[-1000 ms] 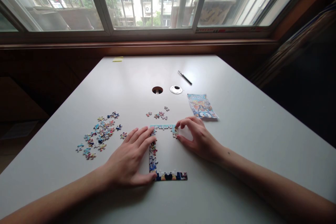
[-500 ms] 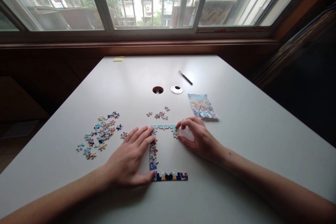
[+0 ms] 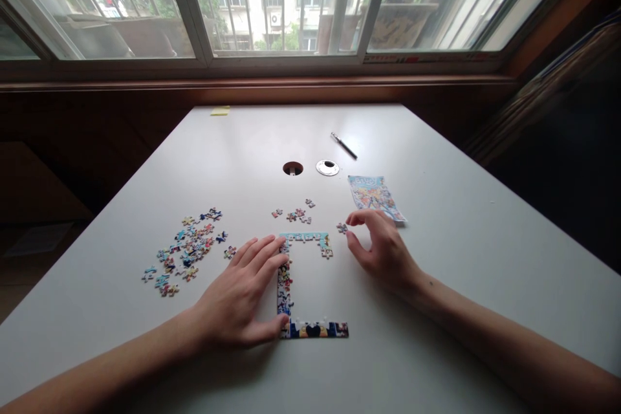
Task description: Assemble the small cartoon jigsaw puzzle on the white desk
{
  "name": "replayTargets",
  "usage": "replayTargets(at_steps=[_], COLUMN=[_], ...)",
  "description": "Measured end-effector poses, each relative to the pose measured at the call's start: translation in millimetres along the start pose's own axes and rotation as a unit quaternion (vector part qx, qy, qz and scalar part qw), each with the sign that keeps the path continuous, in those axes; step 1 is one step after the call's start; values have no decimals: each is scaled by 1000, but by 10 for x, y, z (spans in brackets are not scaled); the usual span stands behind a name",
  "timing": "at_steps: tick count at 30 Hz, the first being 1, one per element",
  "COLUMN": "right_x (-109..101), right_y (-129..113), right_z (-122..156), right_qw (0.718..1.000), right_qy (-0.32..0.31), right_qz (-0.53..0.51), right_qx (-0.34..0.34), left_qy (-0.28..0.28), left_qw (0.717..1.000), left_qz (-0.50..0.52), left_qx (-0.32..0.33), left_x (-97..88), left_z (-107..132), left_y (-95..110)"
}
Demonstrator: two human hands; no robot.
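Note:
A partly joined jigsaw puzzle frame (image 3: 284,284) lies on the white table, with a left side, a top row and a bottom row. My left hand (image 3: 250,291) rests flat along its left side, fingers spread, fingertips and thumb touching the edge pieces. At the top row's right end, a corner section (image 3: 326,251) turns downward. My right hand (image 3: 381,246) is to the right of it, thumb and index finger apart beside a loose puzzle piece (image 3: 342,228). Nothing shows gripped between those fingers.
Many loose puzzle pieces (image 3: 187,249) are heaped at the left. A small cluster of pieces (image 3: 297,214) sits beyond the frame. A picture sheet (image 3: 373,194) lies partly behind my right hand. Farther back are a pen (image 3: 344,145), a round cover (image 3: 328,168) and a table hole (image 3: 292,169).
My right hand has left the frame's upper right corner and moved right, next to the loose piece. My left hand stays on the left side.

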State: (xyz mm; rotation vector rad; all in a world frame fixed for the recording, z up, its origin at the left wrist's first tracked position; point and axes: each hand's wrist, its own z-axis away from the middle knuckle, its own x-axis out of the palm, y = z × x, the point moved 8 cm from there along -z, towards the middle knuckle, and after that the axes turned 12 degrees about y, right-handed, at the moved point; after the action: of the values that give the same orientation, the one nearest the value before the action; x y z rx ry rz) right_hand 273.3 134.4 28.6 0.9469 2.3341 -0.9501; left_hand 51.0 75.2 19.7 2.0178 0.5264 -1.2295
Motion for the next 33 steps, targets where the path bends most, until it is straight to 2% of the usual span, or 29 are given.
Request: replayTargets(at_steps=[3, 7, 16, 24, 33], right_x=[9, 82, 123, 165, 194], right_y=[67, 94, 114, 84, 122], right_z=[-26, -5, 5, 18, 25], right_qw=[1000, 999, 997, 995, 994], right_qy=[-7, -50, -72, -91, -98], right_qz=[30, 6, -5, 31, 42], right_qx=[-4, -4, 9, -24, -6], left_qy=[8, 19, 30, 90, 74], left_qw=[1000, 1000, 999, 994, 991], left_qz=[6, 17, 21, 65, 87], left_qx=[4, 15, 17, 12, 70], left_x=[-27, -58, -78, -129, -54], left_z=[-6, -11, -5, 18, 40], left_y=[19, 45, 57, 50, 114])
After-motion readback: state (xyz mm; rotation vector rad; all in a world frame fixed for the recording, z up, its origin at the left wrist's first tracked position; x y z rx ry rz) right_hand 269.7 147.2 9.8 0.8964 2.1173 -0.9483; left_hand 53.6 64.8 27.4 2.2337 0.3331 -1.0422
